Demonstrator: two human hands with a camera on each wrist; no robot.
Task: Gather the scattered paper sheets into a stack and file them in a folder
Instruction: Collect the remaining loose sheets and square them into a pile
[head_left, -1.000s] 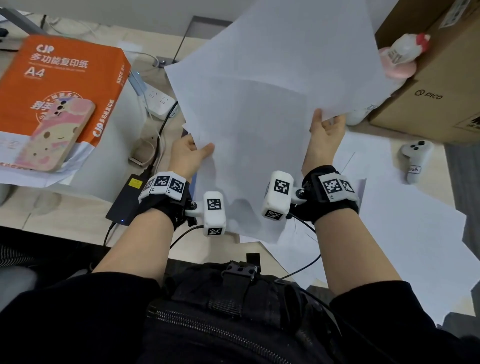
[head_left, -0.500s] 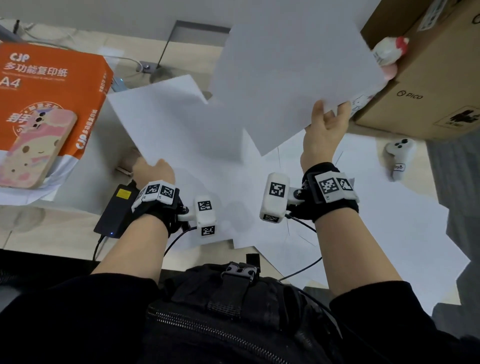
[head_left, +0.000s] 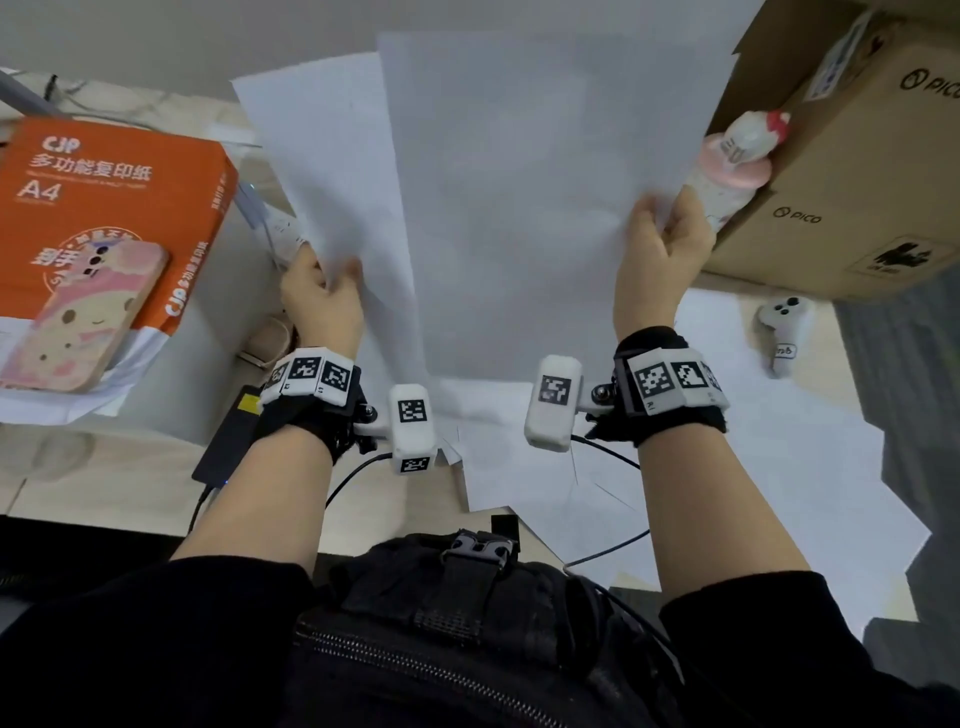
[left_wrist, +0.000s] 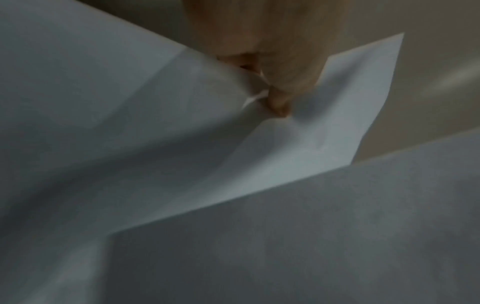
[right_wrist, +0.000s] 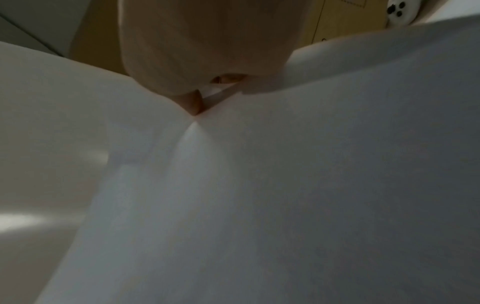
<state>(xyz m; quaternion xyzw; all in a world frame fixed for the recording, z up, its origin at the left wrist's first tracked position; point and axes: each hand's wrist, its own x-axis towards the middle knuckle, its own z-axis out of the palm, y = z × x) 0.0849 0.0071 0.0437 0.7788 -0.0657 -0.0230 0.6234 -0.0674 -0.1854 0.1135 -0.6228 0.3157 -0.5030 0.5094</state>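
Head view: left hand has raised its pinched sheet beside right hand's gripped sheets.

Pretty sure I'm at an office desk: an orange A4 copy-paper ream at its left edge, a Pico cardboard box far right, plus a power brick.

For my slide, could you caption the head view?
Left hand and right hand each hold raised paper sheets above the desk.
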